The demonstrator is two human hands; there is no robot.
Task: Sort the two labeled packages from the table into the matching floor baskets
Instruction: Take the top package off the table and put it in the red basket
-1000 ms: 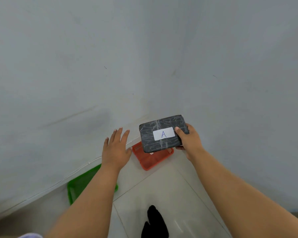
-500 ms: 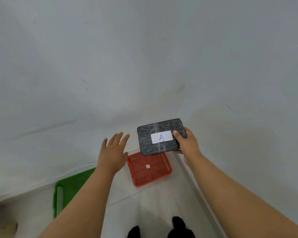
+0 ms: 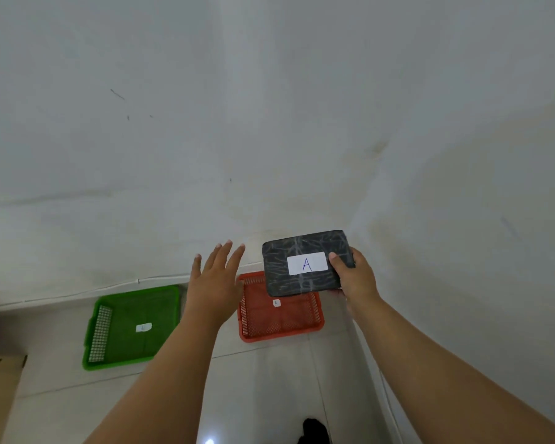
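My right hand (image 3: 358, 278) holds a dark grey package (image 3: 305, 264) by its right edge; its white label reads "A". The package hovers above the far part of a red floor basket (image 3: 279, 318), which carries a small white tag inside. A green floor basket (image 3: 132, 326) with its own small white tag lies to the left of the red one. My left hand (image 3: 215, 280) is open, fingers spread, in the air between the two baskets and holding nothing. No second package is in view.
Both baskets sit on a pale tiled floor against a white wall, in a corner with a second wall on the right. A cardboard box corner (image 3: 0, 379) shows at the left edge. A dark shoe (image 3: 313, 431) is at the bottom.
The view has tilted down, so both baskets now show in full. The package in my right hand stays over the red basket; my left hand remains open beside it.
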